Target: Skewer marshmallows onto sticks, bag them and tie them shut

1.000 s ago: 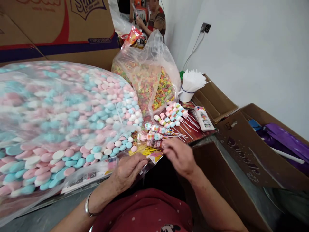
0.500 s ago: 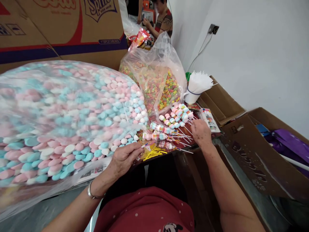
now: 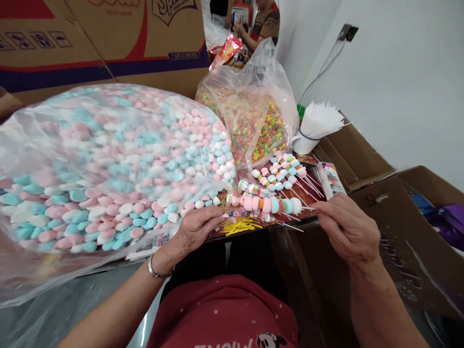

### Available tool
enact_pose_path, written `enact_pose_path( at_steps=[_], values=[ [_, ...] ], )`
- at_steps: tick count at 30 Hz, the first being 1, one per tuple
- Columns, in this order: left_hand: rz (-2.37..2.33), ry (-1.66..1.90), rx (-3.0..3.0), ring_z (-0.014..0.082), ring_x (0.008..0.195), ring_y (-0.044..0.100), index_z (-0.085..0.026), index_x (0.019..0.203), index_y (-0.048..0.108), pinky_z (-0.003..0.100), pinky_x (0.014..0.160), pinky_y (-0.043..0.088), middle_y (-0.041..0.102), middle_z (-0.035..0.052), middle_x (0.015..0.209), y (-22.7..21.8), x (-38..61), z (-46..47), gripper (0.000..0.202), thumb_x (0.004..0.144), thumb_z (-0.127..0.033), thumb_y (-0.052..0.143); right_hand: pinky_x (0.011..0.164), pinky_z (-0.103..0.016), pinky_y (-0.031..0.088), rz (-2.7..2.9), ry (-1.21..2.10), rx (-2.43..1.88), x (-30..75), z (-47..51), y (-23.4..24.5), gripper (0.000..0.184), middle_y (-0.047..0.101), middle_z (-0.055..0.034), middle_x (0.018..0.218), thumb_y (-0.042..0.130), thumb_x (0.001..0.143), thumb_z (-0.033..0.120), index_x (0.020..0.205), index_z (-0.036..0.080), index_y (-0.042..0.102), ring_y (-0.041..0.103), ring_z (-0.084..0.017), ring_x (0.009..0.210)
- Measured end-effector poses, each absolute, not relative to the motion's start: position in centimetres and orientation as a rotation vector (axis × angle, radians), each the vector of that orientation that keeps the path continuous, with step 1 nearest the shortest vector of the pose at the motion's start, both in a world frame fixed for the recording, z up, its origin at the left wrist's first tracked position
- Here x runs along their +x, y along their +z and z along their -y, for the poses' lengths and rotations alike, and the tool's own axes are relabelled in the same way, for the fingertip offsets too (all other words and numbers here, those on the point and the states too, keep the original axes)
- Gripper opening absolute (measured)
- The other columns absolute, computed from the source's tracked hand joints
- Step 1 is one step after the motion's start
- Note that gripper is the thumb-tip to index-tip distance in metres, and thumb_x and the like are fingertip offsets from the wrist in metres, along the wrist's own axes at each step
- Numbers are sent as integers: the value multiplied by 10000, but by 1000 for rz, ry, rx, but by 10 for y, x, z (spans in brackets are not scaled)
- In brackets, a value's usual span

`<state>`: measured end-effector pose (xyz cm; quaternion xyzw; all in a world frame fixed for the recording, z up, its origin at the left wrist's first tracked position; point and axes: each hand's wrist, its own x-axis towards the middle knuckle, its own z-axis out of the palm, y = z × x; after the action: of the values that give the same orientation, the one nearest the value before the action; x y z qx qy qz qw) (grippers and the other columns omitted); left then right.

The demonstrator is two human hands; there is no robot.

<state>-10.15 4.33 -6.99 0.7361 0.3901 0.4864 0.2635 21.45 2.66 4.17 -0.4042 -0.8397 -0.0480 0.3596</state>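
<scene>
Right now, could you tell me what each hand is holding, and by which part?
The right hand pinches a marshmallow skewer by its bare stick end. The left hand holds nothing that I can make out.

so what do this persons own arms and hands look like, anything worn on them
Both forearms are bare, with no sleeves in view. The left hand has a thin silver-coloured bracelet at the wrist. The right hand shows no ring, watch or glove. Between the arms lies a dark red top with small pale dots and a cartoon print.
</scene>
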Motion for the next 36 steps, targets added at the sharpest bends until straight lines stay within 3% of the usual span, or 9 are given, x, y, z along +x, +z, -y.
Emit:
enact_pose_path(
  at_steps=[8,15,20,30,36],
  values=[
    [-1068,1234,2000,102,557,623,-173,818,730,168,538,484,736,21,691,-64,-101,-42,261,930,-353,578,641,-351,475,2327,-256,-891,210,-32,43,273,617,-25,761,564,870,79,1082,232,643,531,-176,664],
    [-1039,1185,1900,92,511,580,-161,773,725,161,477,450,714,17,644,-63,-100,-41,271,917,-347,591,656,-372,480,2285,-246,-967,212,-30,42,287,639,-39,787,556,881,104,1086,283,648,543,-194,674],
    [-1021,1163,1831,93,512,574,-152,756,706,165,479,451,698,17,629,-65,-100,-41,262,903,-346,610,623,-347,474,2349,-325,-868,212,-34,42,293,629,-27,770,562,866,80,1102,237,637,521,-177,651],
    [-956,1120,1982,82,510,580,-149,772,698,157,483,429,705,17,645,-61,-103,-42,326,944,-390,563,661,-313,459,2505,-262,-813,215,-35,49,170,633,-19,724,558,884,117,990,206,657,519,-156,671],
    [-813,927,2115,94,552,610,-159,838,709,165,535,440,700,13,652,-56,-105,-47,316,966,-384,527,659,-294,427,2578,34,-895,203,-42,49,189,580,0,647,472,913,127,819,202,618,482,-141,631]
  ],
)
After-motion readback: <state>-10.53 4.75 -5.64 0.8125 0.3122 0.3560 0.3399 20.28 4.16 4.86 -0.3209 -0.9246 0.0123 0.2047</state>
